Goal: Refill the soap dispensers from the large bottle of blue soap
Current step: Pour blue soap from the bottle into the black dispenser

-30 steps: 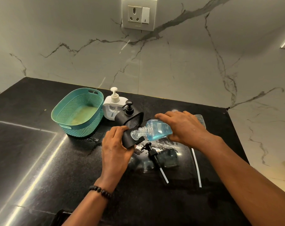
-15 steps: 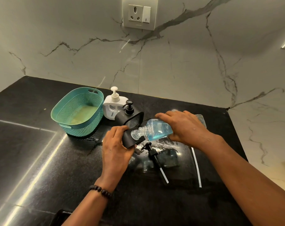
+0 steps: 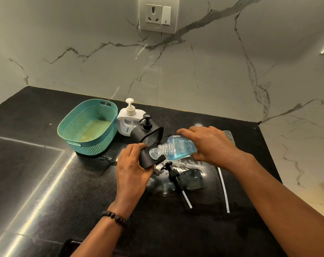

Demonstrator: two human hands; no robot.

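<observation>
The left hand (image 3: 132,166) curls round a black dispenser (image 3: 148,157), tilting it toward the right hand (image 3: 212,145). That hand grips a clear bottle (image 3: 177,148) of blue soap from above, laid almost flat, its open neck pointing left and touching or just over the dispenser. Just below the hands a black pump (image 3: 173,174) with its tube lies on the wet counter (image 3: 46,179); a loose white tube (image 3: 224,191) lies under the right wrist. Beyond the left hand stand a second black dispenser (image 3: 148,133), a white dispenser (image 3: 128,120) and a teal basket (image 3: 88,127).
</observation>
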